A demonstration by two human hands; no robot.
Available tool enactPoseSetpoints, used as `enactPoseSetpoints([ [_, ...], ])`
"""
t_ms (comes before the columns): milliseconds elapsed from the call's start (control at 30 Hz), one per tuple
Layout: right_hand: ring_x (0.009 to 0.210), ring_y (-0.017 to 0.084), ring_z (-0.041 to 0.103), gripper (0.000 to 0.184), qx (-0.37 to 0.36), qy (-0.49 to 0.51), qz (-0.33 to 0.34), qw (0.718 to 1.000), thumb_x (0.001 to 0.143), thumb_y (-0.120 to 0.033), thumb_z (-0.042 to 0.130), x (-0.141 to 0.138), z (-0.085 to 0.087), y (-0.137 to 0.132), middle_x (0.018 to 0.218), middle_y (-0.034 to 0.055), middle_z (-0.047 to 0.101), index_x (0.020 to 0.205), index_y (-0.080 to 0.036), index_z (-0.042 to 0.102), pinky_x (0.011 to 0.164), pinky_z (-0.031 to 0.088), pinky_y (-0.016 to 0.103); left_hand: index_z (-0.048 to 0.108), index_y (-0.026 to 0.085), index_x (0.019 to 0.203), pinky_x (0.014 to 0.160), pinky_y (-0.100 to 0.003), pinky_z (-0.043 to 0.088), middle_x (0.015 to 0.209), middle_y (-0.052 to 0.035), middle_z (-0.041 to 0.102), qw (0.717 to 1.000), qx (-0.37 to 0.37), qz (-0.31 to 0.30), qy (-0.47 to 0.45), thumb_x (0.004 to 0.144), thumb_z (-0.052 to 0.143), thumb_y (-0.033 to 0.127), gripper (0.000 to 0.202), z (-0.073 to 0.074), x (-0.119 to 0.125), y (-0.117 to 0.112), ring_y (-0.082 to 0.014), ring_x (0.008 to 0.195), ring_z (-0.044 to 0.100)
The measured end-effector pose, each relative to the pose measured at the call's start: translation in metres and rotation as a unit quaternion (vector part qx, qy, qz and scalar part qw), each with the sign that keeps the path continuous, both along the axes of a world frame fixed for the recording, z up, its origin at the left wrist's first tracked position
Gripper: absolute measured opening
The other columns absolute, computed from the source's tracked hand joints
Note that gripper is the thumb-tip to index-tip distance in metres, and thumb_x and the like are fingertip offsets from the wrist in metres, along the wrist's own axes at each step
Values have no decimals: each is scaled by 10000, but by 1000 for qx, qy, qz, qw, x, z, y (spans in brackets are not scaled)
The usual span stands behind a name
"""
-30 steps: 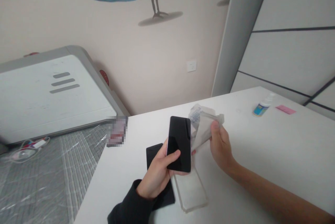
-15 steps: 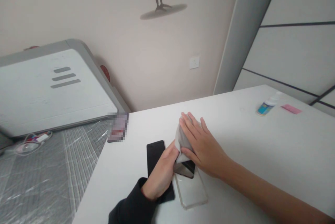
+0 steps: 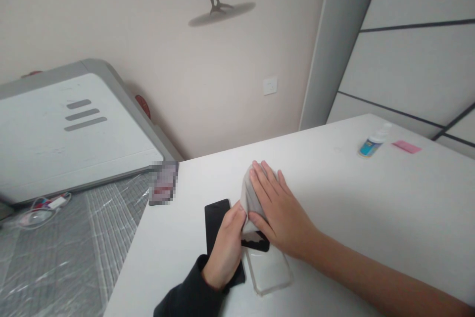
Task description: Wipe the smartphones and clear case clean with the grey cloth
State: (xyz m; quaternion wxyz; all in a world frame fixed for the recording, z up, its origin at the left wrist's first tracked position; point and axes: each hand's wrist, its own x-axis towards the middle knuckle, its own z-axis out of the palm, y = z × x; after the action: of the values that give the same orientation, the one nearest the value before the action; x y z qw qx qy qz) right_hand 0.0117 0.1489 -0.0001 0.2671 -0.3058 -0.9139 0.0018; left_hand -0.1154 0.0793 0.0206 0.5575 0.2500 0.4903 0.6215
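**A gray cloth (image 3: 254,202) is covering a black phone (image 3: 257,242)**

In the head view, the black phone is lying on the white tabletop (image 3: 374,208), and most of it is hiding under the gray cloth. Only its lower end is showing. The right hand (image 3: 278,213) is open, with its fingers spread, and it is pressing down on the cloth. The left hand (image 3: 224,248), in a dark sleeve (image 3: 185,297), is curling closed against the other side of the cloth. It may be gripping the phone, but the cloth is blocking the view, so I cannot tell. A flat black pad (image 3: 215,220) is lying under the left hand. A clear phone case (image 3: 267,271) is lying just below the phone. Far off on the right, a small bottle (image 3: 371,145) and a pink strip (image 3: 406,147) are sitting on the tabletop.
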Motion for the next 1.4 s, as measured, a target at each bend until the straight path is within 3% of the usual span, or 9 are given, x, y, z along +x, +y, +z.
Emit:
enactPoseSetpoints([
  [133, 1565, 403, 62, 813, 16, -15, 79, 997, 969, -373, 521, -10, -5, -23, 1676, 270, 135, 1586, 42, 191, 1201, 333, 623, 768, 203, 1081, 1152, -348, 421, 1157, -63, 779, 996, -39, 49, -70, 875, 693, 344, 260, -2, 0, 1, -252, 1305, 598],
  [267, 1572, 376, 52, 830, 7, -6, 106, 994, 1009, -464, 465, -12, -6, -22, 1679, 265, 148, 1591, 43, 160, 1204, 346, 597, 729, 197, 1213, 1200, -360, 373, 1234, -73, 759, 985, -59, 14, -160, 927, 625, 347, 340, -1, 0, 1, -249, 1409, 514],
  [433, 1580, 314, 116, 738, -30, 66, 31, 997, 1065, -469, 282, -5, -5, 0, 1688, 226, 195, 1623, -34, 71, 1220, 306, 609, 687, 186, 1306, 1277, -448, 203, 1454, -98, 625, 972, 5, -97, -213, 865, 726, 507, 547, -5, 8, -3, -299, 1533, 312],
  [533, 1583, 328, 82, 732, -39, 99, -5, 994, 1075, -452, 228, -5, -7, -1, 1692, 241, 160, 1626, -47, -33, 1209, 297, 645, 671, 202, 1336, 1291, -452, 115, 1533, -86, 549, 967, 38, -113, -224, 880, 702, 536, 565, -5, 13, -7, -290, 1554, 260],
  [667, 1576, 370, -33, 780, -13, 68, 83, 994, 1070, -460, 249, -8, -10, -22, 1700, 251, 52, 1608, -16, -102, 1196, 308, 666, 704, 254, 1294, 1290, -435, 109, 1512, -37, 573, 954, 48, -122, -268, 936, 605, 552, 476, 1, 8, -10, -258, 1553, 265],
  [833, 1578, 329, -71, 978, 9, 2, 179, 984, 1005, -658, 381, -10, -6, -39, 1707, 183, 27, 1614, -44, -74, 1221, 333, 574, 715, 118, 1274, 1270, -473, 176, 1362, -154, 681, 941, 44, -144, -302, 923, 429, 742, 771, 9, -7, -7, -336, 1531, 297],
  [933, 1585, 288, -48, 886, -5, 32, 161, 986, 1045, -599, 314, -9, -6, -36, 1713, 157, 31, 1615, -63, -104, 1228, 327, 547, 715, 137, 1280, 1277, -434, 150, 1406, -130, 654, 936, 68, -164, -303, 943, 475, 676, 680, 5, -8, -6, -320, 1543, 270],
  [1167, 1587, 314, 54, 736, -69, 132, 20, 989, 1080, -487, 204, -9, -14, -18, 1710, 200, 99, 1625, -107, -114, 1200, 281, 671, 723, 276, 1271, 1283, -414, 124, 1530, -11, 552, 938, 75, -192, -278, 933, 597, 555, 456, 3, 9, -12, -261, 1577, 176],
  [1400, 1580, 321, -86, 719, 12, 121, 61, 991, 1070, -389, 194, -12, -4, -27, 1692, 108, -218, 1603, -49, -151, 1212, 318, 597, 727, 293, 1262, 1285, -417, 130, 1529, 4, 551, 938, 98, -143, -301, 931, 570, 589, 471, 3, 13, -16, -256, 1572, 193],
])
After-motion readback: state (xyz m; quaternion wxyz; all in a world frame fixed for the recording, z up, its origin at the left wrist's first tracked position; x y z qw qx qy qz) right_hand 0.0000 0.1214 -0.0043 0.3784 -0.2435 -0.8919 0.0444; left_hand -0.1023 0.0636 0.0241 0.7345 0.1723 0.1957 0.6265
